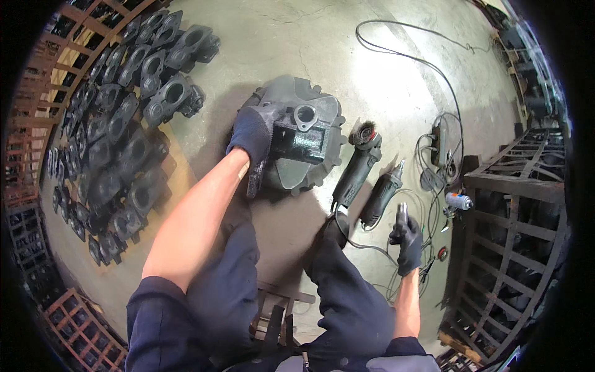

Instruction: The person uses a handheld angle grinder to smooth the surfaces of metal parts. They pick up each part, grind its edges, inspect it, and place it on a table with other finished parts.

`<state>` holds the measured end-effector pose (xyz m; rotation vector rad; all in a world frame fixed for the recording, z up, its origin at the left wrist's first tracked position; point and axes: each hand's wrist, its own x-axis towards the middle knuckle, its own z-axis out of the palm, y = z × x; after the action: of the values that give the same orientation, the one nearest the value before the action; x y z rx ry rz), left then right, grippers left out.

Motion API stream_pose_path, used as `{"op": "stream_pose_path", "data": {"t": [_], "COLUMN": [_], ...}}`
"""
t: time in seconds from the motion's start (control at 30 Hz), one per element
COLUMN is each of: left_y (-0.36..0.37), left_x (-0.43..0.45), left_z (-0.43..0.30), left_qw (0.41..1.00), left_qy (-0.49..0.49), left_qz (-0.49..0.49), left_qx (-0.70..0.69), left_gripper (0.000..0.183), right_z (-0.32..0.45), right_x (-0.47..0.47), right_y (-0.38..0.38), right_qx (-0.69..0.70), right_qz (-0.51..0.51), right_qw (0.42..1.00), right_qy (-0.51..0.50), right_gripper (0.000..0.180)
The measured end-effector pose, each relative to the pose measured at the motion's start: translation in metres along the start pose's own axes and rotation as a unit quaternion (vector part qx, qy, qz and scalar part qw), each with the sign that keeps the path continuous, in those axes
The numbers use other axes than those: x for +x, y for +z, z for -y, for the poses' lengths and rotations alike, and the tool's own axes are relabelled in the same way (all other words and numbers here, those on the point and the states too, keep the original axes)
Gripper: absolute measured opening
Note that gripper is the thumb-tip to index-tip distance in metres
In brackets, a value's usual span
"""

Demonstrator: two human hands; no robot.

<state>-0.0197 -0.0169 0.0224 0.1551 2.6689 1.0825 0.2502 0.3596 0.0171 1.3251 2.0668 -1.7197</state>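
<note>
My left hand [253, 132], in a dark glove, grips the left side of a dark metal casting [297, 139]. This casting has a round flanged port facing up and lies on a round, notched metal base [290, 176] on the floor before me. Off to the right, my gloved right hand [409, 244] holds a silver cylindrical tool [402, 213] upright; its exact kind is unclear. Between the casting and that hand lie an angle grinder [355, 172] with a wire cup brush [364, 134] and a black die grinder [383, 195].
Rows of dark flanged castings [135, 149] cover the floor on the left. A power strip [438, 142], looping cables [432, 65] and a spray can [459, 201] lie right. Metal crates [506, 242] stand at both sides. A low stool [279, 302] is between my legs.
</note>
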Motion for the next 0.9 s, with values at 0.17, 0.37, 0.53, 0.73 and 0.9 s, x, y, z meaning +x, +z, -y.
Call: {"op": "stream_pose_path", "data": {"t": [0.17,0.37,0.53,0.73,0.9], "left_y": [0.002,0.016,0.028,0.027,0.014], "left_x": [-0.003,0.003,0.009,0.003,-0.001], "left_z": [-0.004,-0.007,0.02,0.008,-0.007], "left_qw": [0.998,0.997,0.981,0.994,0.989], "left_qy": [0.018,-0.036,0.081,-0.066,0.046], "left_qz": [0.001,-0.03,-0.053,-0.075,-0.061], "left_qx": [0.054,-0.06,0.167,-0.047,0.129], "left_gripper": [0.028,0.027,0.036,0.036,0.022], "right_z": [0.162,0.256,0.278,0.289,0.293], "right_x": [-0.025,-0.023,-0.028,-0.029,-0.024], "right_y": [0.057,0.146,0.197,0.215,0.218], "right_qx": [-0.173,-0.349,-0.484,-0.569,-0.578], "right_qz": [0.143,0.199,0.201,0.163,0.165], "right_qw": [0.948,0.841,0.751,0.676,0.619], "right_qy": [-0.226,-0.363,-0.402,-0.439,-0.505], "right_gripper": [0.05,0.04,0.037,0.038,0.033]}}
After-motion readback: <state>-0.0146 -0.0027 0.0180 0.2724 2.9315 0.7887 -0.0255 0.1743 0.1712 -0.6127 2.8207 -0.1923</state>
